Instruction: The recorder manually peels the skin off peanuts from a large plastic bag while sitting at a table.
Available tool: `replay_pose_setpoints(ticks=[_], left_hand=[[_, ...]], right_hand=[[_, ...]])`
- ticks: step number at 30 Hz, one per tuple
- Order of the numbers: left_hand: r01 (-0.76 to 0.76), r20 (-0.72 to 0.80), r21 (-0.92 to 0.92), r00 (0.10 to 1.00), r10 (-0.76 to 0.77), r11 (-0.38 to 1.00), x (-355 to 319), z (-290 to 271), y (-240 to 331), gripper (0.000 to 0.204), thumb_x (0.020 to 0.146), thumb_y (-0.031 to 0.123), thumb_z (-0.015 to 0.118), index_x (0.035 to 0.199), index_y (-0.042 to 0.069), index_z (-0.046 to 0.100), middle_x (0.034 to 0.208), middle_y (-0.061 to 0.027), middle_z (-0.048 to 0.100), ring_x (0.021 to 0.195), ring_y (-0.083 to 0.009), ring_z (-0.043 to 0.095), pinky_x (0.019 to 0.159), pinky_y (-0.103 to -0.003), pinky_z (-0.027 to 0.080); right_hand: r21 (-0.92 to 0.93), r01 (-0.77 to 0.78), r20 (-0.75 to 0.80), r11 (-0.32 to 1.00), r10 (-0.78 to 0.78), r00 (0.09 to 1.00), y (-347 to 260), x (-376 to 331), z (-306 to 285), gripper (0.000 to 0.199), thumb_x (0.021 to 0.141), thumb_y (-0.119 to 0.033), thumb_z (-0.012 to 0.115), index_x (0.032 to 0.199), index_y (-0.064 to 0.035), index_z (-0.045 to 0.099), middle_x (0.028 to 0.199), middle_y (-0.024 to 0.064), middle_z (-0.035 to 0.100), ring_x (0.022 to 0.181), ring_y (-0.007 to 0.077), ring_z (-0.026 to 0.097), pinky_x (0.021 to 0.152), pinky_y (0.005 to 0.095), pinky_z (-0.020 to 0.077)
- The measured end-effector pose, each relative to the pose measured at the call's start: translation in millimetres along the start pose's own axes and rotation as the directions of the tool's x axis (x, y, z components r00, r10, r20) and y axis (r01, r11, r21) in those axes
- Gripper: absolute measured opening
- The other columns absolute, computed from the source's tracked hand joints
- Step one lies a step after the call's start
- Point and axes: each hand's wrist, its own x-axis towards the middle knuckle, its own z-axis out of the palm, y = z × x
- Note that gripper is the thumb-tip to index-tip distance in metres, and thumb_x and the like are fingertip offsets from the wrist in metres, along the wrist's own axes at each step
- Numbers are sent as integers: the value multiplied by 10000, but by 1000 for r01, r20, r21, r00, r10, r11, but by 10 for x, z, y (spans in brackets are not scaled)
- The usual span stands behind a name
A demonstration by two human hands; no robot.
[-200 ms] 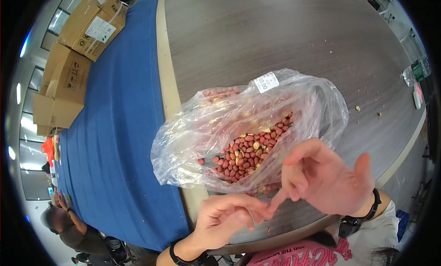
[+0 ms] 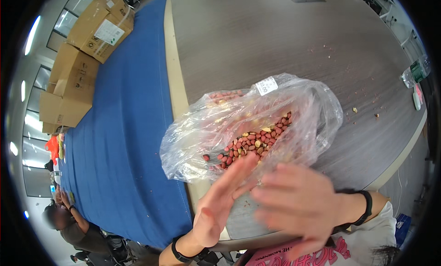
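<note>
- Clear, crinkled plastic is what I see first: a transparent bag (image 2: 257,128) lying on its side on the grey wood-grain table (image 2: 275,40), its mouth turned toward me and the hands.
- Inside the bag I see a heap of red-skinned peanuts (image 2: 252,144) mixed with some pale, skinned ones; a few more show through the film at the bag's far left corner.
- A small white label (image 2: 267,85) sits on the top of the bag.
- My view of the left hand (image 2: 220,204) has it just in front of the bag's mouth, open, fingers straight and together, palm facing right, fingertips touching the bag's lower edge near the nuts. It grips nothing. A dark band circles its wrist.
- The right hand (image 2: 298,204) is just in front of the bag too, right of the left hand, blurred; the fingers look spread and open, and I see nothing held in it. A black wristband (image 2: 367,202) sits on its wrist.
- Left of the bag, a blue cloth (image 2: 124,128) covers the rest of the table.
- Far left and beyond the bag, cardboard boxes (image 2: 82,54) stand stacked at the cloth's edge.
- Well right of the bag, a plastic bottle (image 2: 415,73) lies near the table's rim.
- Small crumbs and bits of skin (image 2: 354,110) are scattered on the table right of the bag.
- Below and far left of the bag, another person (image 2: 69,220) sits at the blue cloth.
</note>
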Motion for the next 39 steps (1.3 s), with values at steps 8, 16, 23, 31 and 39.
replay_pose_setpoints(ticks=[8,16,23,31,39], left_hand=[[-96,-4,-146,995,96,985,-249,259,254,996,966,719,417,1603,-5,168,1658,-225,214,1531,-342,245,1229,-505,207],[-296,-77,-80,954,290,952,-589,375,301,903,994,634,442,1572,-33,249,1630,-238,272,1533,-355,234,1245,-523,153],[-545,-177,-348,837,517,763,-892,930,526,951,973,680,424,1585,-27,246,1634,-255,268,1532,-375,240,1254,-540,85],[-455,-6,-680,787,617,575,-300,-83,332,769,1058,568,290,1610,39,212,1669,-176,225,1533,-392,228,1237,-547,171],[-608,127,28,790,600,794,-880,1259,458,889,1010,702,280,1622,63,192,1671,-255,153,1539,-438,174,1230,-583,106]], right_hand=[[208,-250,-197,945,291,936,-298,417,12,735,1053,-492,439,1515,75,365,1577,283,349,1495,424,302,1227,444,222],[668,132,-444,732,249,861,-1277,837,292,685,1001,-435,483,1524,-3,383,1560,253,380,1489,426,308,1219,514,218],[334,-93,-430,938,239,871,-596,905,339,761,873,-432,642,1443,35,456,1487,257,481,1484,432,306,1193,616,239],[934,304,-358,189,460,812,-1543,825,659,650,1100,-454,314,1594,-34,286,1636,170,304,1531,315,233,1222,436,229],[653,-96,-453,751,489,746,-557,758,289,662,1100,-475,287,1554,7,267,1581,237,354,1495,291,307,1247,381,201]])
